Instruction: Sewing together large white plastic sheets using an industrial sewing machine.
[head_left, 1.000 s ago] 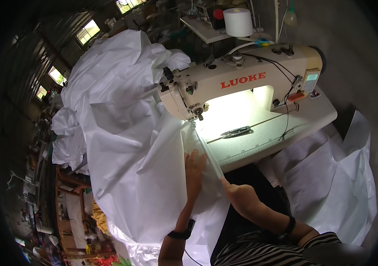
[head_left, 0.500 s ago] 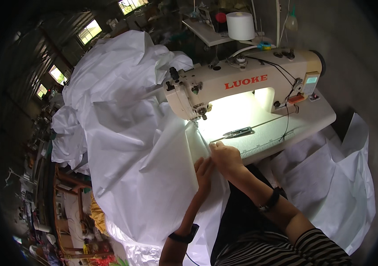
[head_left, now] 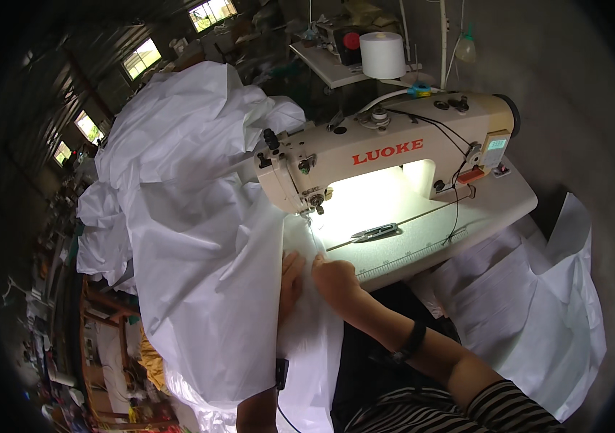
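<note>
Down the dim left side, through the head camera, I make out small bright windows (head_left: 141,58) and, below them, a wooden frame (head_left: 111,303) with yellow cloth (head_left: 152,364) beside it. Next comes the white fabric (head_left: 206,289), a big crumpled mass heaped against the left end of the sewing machine (head_left: 387,155) and draping toward the lower edge; its right edge runs up to the needle area. On it rests the left hand (head_left: 291,278), fingers against the cloth — a fold hides part of it, so I cannot tell how widely it is spread. Just right of it, the right hand (head_left: 335,280) is curled narrow, pinching the fabric's edge near the needle. Farther right, thread snips (head_left: 376,232) lie on the lit machine bed (head_left: 423,232), and a white thread cone (head_left: 382,56) stands behind the machine. At the far right — below the bed — I see a second white heap (head_left: 531,310).
</note>
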The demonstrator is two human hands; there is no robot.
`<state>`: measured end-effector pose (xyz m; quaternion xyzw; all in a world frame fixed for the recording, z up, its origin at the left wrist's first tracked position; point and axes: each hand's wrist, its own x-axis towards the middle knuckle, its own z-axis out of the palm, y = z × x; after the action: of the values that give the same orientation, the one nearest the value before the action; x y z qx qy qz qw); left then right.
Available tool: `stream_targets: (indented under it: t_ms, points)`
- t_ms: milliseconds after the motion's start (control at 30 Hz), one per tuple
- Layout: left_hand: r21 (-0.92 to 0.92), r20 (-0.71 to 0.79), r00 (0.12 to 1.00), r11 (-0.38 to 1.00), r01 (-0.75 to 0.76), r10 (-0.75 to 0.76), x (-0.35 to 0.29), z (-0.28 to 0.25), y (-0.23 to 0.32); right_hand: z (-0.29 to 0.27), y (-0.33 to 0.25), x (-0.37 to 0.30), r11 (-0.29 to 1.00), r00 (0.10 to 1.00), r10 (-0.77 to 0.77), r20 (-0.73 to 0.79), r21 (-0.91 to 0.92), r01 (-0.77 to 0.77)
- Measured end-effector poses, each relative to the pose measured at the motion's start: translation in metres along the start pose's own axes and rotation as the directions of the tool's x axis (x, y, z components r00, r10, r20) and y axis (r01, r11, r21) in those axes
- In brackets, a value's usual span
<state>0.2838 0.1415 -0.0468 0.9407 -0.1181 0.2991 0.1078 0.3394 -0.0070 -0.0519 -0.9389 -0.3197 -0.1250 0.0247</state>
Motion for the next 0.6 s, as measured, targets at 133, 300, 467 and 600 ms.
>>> stream_targets:
  t_ms: [133,300,467,600]
  points:
    - [-0.066,0.086,0.993,0.994,0.083,-0.077,0.021,0.025,-0.033,0.002,0.002,0.026,1.0,1.0,-0.008,-0.006,-0.017,0.008]
    - [-0.153,0.129,0.984,0.978,0.142,-0.123,0.031,0.04,-0.05,0.003,0.006,0.037,1.0,0.999,-0.026,0.036,-0.011,0.027]
    - [-0.139,0.076,0.987,0.979,0.148,-0.138,0.024,0.043,-0.044,0.0,0.011,0.035,0.998,0.996,-0.068,0.051,0.002,0.068]
    - [-0.108,0.072,0.983,0.978,0.176,-0.169,0.026,0.047,-0.046,-0.003,0.012,0.039,0.997,0.993,-0.061,0.104,0.043,0.057]
